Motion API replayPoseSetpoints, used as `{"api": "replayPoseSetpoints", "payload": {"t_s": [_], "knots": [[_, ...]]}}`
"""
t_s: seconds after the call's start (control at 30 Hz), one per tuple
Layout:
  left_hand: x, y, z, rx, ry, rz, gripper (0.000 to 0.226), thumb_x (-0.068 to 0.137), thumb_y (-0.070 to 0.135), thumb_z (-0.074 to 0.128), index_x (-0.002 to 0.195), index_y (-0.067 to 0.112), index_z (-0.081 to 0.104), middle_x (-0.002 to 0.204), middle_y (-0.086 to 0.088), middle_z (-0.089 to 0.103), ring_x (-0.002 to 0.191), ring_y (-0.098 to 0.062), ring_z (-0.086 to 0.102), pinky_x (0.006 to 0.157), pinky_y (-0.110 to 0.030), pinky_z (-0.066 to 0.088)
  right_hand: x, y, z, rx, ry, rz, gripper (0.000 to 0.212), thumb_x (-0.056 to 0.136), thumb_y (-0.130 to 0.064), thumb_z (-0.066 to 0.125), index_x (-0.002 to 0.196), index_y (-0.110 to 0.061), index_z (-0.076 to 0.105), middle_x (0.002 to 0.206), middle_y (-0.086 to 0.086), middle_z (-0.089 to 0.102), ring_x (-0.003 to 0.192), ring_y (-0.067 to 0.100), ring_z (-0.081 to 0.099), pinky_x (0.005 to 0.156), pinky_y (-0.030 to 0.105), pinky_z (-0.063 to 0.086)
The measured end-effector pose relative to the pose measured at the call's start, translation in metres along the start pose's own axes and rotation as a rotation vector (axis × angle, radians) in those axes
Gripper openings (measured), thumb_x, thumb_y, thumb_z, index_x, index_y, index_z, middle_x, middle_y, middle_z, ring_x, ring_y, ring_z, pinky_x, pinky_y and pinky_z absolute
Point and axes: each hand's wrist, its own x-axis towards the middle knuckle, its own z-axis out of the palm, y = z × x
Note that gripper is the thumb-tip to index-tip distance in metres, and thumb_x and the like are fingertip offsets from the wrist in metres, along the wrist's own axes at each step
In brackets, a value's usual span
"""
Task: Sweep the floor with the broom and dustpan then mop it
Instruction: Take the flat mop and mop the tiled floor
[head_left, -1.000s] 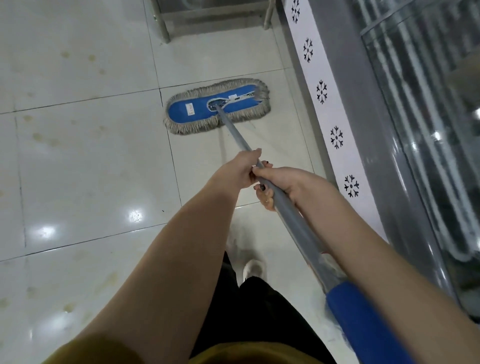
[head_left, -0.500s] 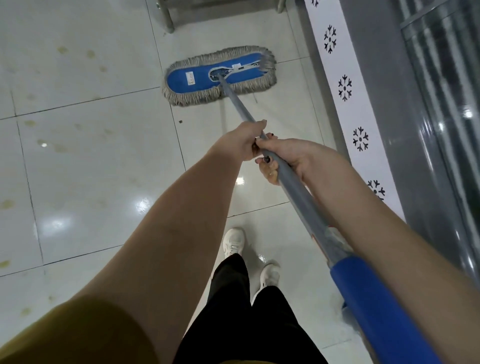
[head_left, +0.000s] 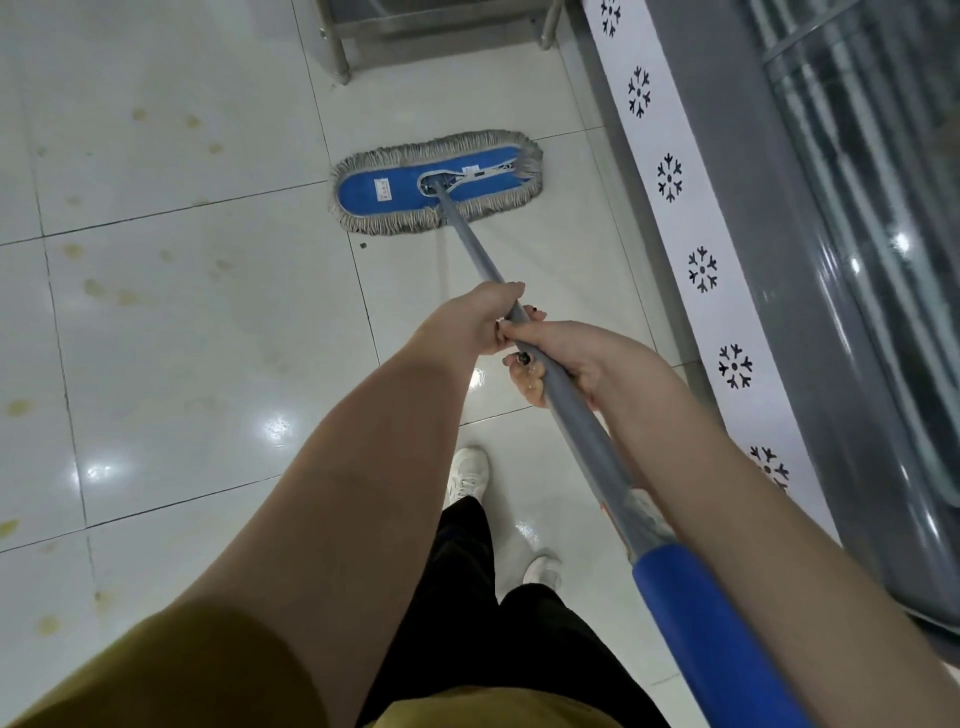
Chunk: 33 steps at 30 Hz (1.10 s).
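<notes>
Both the left hand (head_left: 475, 319) and the right hand (head_left: 563, 356) are grasping the mop handle (head_left: 576, 431) with clenched fingers (head_left: 527, 382), while the blue mop head (head_left: 395, 189) is lying flat on the tiled floor (head_left: 182, 338).

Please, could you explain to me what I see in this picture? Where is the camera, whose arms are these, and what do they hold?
There is no machine here. A person wears a camera on the head, and it looks down at their own arms. The left hand and, just behind it, the right hand each close their grip round the mop pole. The mop head, blue with a grey fringe, lies flat on the white tiled floor, which shows yellowish stains. The white shoes are the person's own. At the right stands a grey cabinet with a snowflake strip.
</notes>
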Motion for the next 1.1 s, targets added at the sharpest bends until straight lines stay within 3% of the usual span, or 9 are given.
{"api": "replayPoseSetpoints", "payload": {"t_s": [0.23,0.4,0.5,0.63,0.77,0.87,0.97,1.1], "knots": [[-0.036,-0.072,0.007,0.014,-0.004,0.013,0.024,0.1,0.027,0.044,0.084,0.01,0.043,0.038,0.0,0.059,0.047,-0.01,0.059,0.04,-0.016,0.048,-0.023,0.075,-0.005,0.017,-0.009,-0.015,0.025,0.095,-0.027,0.056,0.078,-0.014,0.042,0.035,0.002,0.044,0.021,0.004,0.037,0.029,0.009,0.034],[-0.064,-0.137,0.022,-0.031,-0.018,-0.012,0.026,0.1,0.028,0.044,0.082,0.009,0.043,0.045,-0.003,0.058,0.03,-0.01,0.055,0.038,-0.017,0.046,-0.042,0.143,-0.021,-0.015,-0.039,-0.072,0.027,0.096,-0.02,0.053,0.072,-0.016,0.041,0.051,0.004,0.038,0.022,0.005,0.036,0.029,0.01,0.035],[-0.082,-0.185,0.036,-0.026,-0.014,-0.004,0.021,0.099,0.027,0.044,0.092,0.008,0.045,0.05,-0.004,0.058,0.029,-0.01,0.054,0.032,-0.015,0.042,-0.056,0.19,-0.036,-0.039,-0.08,-0.077,0.03,0.097,-0.021,0.052,0.07,-0.016,0.041,0.04,0.001,0.039,0.022,0.004,0.037,0.028,0.011,0.034],[-0.104,-0.245,0.046,-0.094,-0.046,-0.024,0.024,0.099,0.025,0.045,0.086,0.006,0.046,0.067,-0.006,0.054,0.031,-0.011,0.056,0.034,-0.016,0.045,-0.076,0.248,-0.049,-0.027,-0.119,-0.053,0.026,0.098,-0.021,0.051,0.074,-0.016,0.042,0.037,0.0,0.042,0.023,0.003,0.038,0.028,0.011,0.036],[-0.126,-0.291,0.047,-0.132,-0.057,-0.013,0.022,0.099,0.024,0.046,0.087,0.005,0.045,0.068,-0.007,0.053,0.033,-0.012,0.057,0.035,-0.018,0.047,-0.092,0.294,-0.051,-0.06,-0.127,-0.047,0.021,0.097,-0.019,0.051,0.079,-0.016,0.043,0.037,0.0,0.042,0.024,0.004,0.039,0.029,0.012,0.036],[-0.141,-0.316,0.045,-0.112,-0.071,-0.016,0.021,0.099,0.024,0.047,0.101,0.004,0.047,0.072,-0.008,0.055,0.051,-0.015,0.06,0.036,-0.021,0.048,-0.102,0.321,-0.048,-0.066,-0.126,-0.04,0.02,0.097,-0.017,0.051,0.079,-0.014,0.042,0.037,0.0,0.042,0.025,0.003,0.04,0.029,0.012,0.037],[-0.155,-0.337,0.037,-0.096,-0.076,-0.018,0.022,0.098,0.025,0.048,0.093,0.004,0.05,0.076,-0.008,0.059,0.065,-0.015,0.057,0.043,-0.027,0.052,-0.11,0.345,-0.04,-0.073,-0.129,-0.045,0.021,0.096,-0.016,0.052,0.078,-0.012,0.043,0.037,-0.001,0.042,0.025,0.003,0.04,0.03,0.012,0.038],[-0.173,-0.366,0.022,-0.083,-0.1,-0.05,0.026,0.097,0.026,0.05,0.086,0.003,0.053,0.064,-0.006,0.064,0.066,-0.014,0.058,0.054,-0.025,0.053,-0.119,0.378,-0.024,-0.069,-0.128,-0.037,0.016,0.096,-0.01,0.047,0.081,-0.01,0.043,0.034,0.0,0.041,0.024,0.004,0.039,0.03,0.011,0.036]]}}
